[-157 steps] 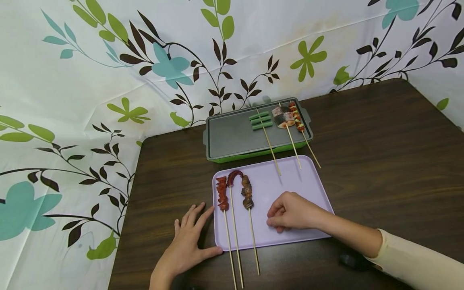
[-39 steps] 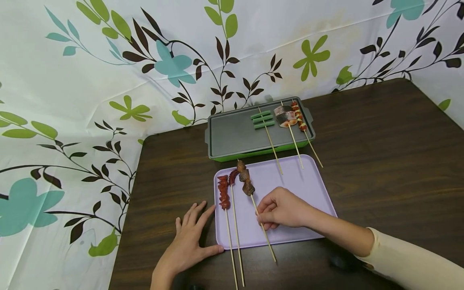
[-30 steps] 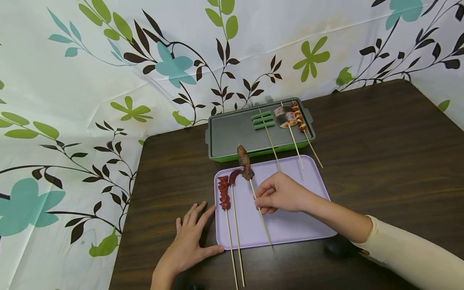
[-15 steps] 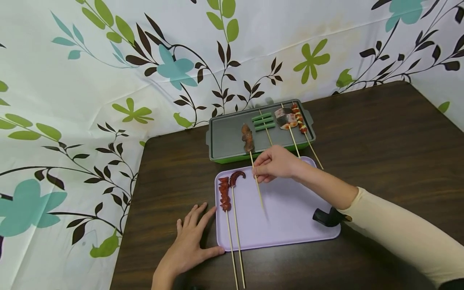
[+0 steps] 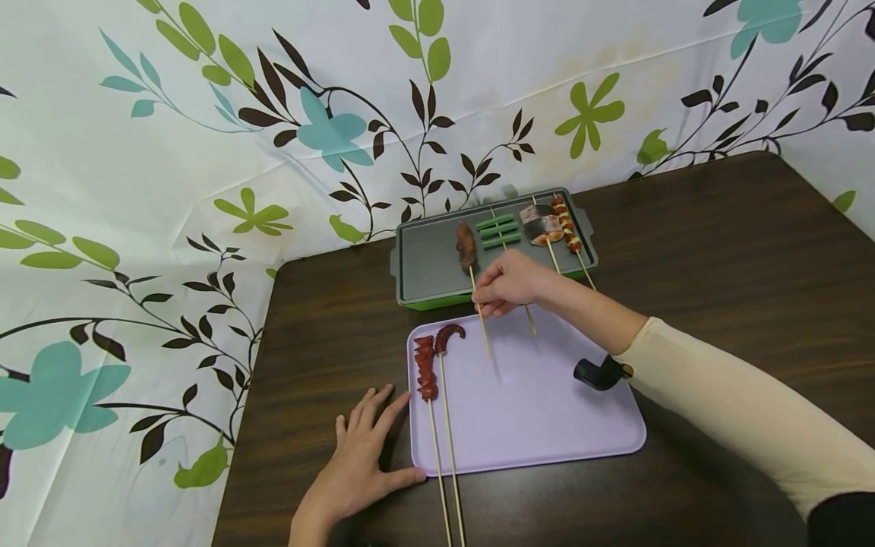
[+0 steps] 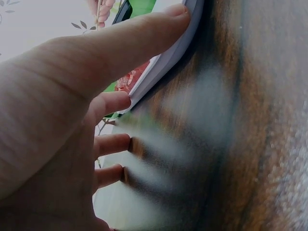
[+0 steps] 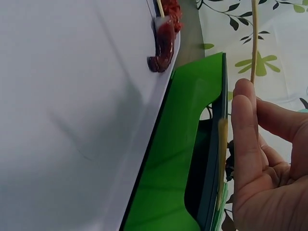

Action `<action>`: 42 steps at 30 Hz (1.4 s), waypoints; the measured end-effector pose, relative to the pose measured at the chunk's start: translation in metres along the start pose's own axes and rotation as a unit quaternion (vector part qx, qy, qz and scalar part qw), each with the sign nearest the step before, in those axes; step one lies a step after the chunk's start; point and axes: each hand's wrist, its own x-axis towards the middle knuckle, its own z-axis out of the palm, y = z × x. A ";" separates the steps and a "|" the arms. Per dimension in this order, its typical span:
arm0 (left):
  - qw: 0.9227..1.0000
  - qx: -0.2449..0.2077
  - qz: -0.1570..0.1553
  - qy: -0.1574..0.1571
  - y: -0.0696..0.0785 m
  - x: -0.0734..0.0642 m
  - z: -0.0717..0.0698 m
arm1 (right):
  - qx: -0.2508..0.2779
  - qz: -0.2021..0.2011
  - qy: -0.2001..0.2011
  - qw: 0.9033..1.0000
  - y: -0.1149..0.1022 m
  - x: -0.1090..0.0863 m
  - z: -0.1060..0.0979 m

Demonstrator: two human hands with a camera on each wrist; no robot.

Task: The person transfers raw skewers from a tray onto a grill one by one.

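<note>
My right hand [image 5: 509, 282] pinches the bamboo stick of a brown meat skewer [image 5: 466, 249]. The meat is over the dark plate of the green grill [image 5: 431, 262]; whether it touches cannot be told. In the right wrist view thumb and fingers [image 7: 248, 130] close on the stick. With fingers spread, my left hand [image 5: 352, 471] rests on the table at the left edge of the lilac tray [image 5: 533, 418], its thumb [image 6: 144, 36] at the tray's rim. On the tray's left side lie a red skewer [image 5: 425, 368] and an octopus tentacle skewer [image 5: 447, 336], sticks overhanging the front.
On the grill's right half lie a green vegetable skewer [image 5: 499, 232], a fish skewer [image 5: 540, 224] and a red-and-yellow skewer [image 5: 567, 224], handles toward me. Behind the brown wooden table [image 5: 718, 304] hangs a leaf-patterned cloth [image 5: 478, 91]. A black device [image 5: 601, 374] sits at my right wrist.
My right hand took the meat skewer from the tray and carried it away from me, up over the grill's middle. My left hand has stayed in place.
</note>
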 end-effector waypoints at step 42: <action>1.000 -0.003 0.001 -0.004 0.002 -0.001 -0.001 | -0.094 -0.007 0.079 0.992 -0.001 0.006 -0.002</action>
